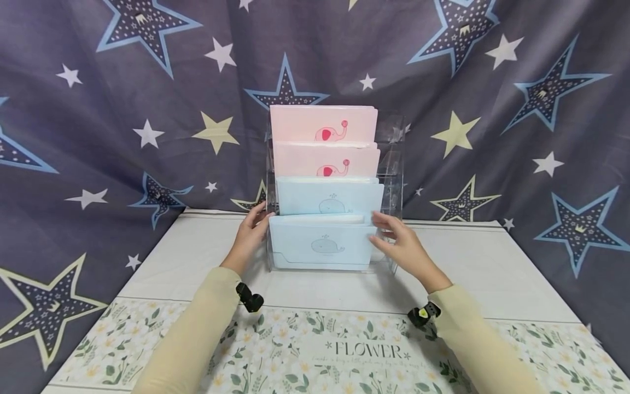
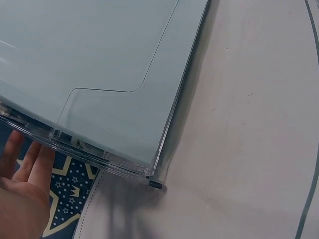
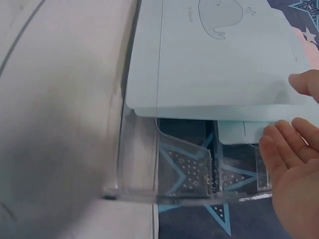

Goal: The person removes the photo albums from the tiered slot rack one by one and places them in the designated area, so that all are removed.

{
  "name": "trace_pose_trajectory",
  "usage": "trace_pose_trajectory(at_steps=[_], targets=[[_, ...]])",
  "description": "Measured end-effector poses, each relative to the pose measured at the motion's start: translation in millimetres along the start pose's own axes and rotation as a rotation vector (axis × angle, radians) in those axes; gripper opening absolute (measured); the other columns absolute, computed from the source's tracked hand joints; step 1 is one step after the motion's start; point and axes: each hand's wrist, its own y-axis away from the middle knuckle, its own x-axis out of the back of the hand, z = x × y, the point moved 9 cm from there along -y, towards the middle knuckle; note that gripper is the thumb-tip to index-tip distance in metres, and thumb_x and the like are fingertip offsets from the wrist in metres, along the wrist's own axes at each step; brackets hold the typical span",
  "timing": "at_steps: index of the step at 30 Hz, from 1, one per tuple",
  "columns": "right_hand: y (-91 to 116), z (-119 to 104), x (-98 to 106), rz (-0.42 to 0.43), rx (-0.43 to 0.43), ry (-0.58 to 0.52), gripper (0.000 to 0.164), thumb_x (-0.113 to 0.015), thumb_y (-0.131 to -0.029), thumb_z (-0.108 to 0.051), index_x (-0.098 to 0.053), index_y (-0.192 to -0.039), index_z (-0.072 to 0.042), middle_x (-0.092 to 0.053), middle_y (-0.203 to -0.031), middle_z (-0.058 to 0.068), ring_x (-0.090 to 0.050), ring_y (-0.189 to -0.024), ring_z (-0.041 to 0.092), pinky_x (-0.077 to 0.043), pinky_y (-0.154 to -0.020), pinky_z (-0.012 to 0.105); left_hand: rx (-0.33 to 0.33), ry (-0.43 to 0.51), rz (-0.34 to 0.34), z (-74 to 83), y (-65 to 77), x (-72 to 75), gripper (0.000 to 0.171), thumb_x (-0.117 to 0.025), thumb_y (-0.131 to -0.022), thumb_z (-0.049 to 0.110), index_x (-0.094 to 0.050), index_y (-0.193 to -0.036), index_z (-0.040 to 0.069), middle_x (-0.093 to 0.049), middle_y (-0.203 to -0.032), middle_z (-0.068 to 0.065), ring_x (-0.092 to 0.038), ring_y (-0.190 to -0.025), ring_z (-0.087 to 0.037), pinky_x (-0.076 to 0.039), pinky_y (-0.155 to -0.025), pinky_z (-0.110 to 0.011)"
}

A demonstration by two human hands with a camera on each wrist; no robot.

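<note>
A clear acrylic rack (image 1: 394,191) stands on the table with paper folders stacked in its tiers. Two pink folders with a red elephant, an upper one (image 1: 295,123) and a lower one (image 1: 295,160), fill the top tiers. Below them sit a pale blue whale folder (image 1: 300,196) and a front blue whale folder (image 1: 295,241). My left hand (image 1: 252,235) is at the rack's left side, fingers extended along its edge in the left wrist view. At the front folder's right edge, my right hand (image 1: 403,246) has thumb and fingers spread, straight fingers (image 3: 286,142) beside the edge.
A dark curtain (image 1: 197,164) with stars hangs behind the rack and at both sides. The table bears a white cloth (image 1: 472,273), and a floral mat (image 1: 285,350) printed "FLOWER" lies along its front. Black cameras are strapped to both wrists.
</note>
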Motion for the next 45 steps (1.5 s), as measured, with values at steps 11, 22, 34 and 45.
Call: trace_pose_trajectory(at_steps=[11, 22, 34, 45], targets=[[-8, 10, -5, 0.064, -0.115, -0.077, 0.052, -0.071, -0.094, -0.006, -0.052, -0.143, -0.002, -0.054, -0.126, 0.018, -0.057, -0.118, 0.032, -0.046, -0.102, 0.037, -0.015, 0.007, 0.003, 2.3, -0.9, -1.1, 0.054, -0.054, -0.105, 0.027, -0.038, -0.156, 0.024, -0.044, -0.151, -0.014, -0.047, -0.133, -0.029, -0.044, -0.102, -0.044], [-3, 23, -34, -0.060, -0.244, -0.210, 0.048, -0.064, -0.100, -0.010, -0.045, -0.143, -0.006, -0.062, -0.127, 0.020, -0.062, -0.113, 0.032, -0.051, -0.092, 0.040, -0.025, 0.020, 0.010, 0.9, -3.2, -1.5, 0.055, -0.058, -0.104, 0.031, -0.040, -0.155, 0.024, -0.045, -0.150, -0.015, -0.048, -0.132, -0.030, -0.044, -0.101, -0.046], [5, 46, -61, -0.101, -0.428, -0.272, 0.058, -0.067, -0.096, -0.010, -0.041, -0.146, 0.001, -0.052, -0.142, 0.022, -0.048, -0.132, 0.037, -0.035, -0.110, 0.049, -0.014, 0.016, -0.003, 1.1, -2.7, -4.5, 0.058, -0.060, -0.102, 0.036, -0.039, -0.155, 0.026, -0.044, -0.152, -0.013, -0.046, -0.135, -0.030, -0.043, -0.104, -0.047], [10, 55, -69, -0.039, -0.441, -0.352, 0.051, -0.072, -0.092, -0.010, -0.053, -0.138, 0.002, -0.058, -0.137, 0.019, -0.051, -0.131, 0.035, -0.034, -0.111, 0.047, -0.022, 0.013, -0.014, -1.7, -1.2, -3.8, 0.059, -0.059, -0.102, 0.037, -0.038, -0.156, 0.027, -0.045, -0.150, -0.013, -0.049, -0.130, -0.028, -0.044, -0.102, -0.046]])
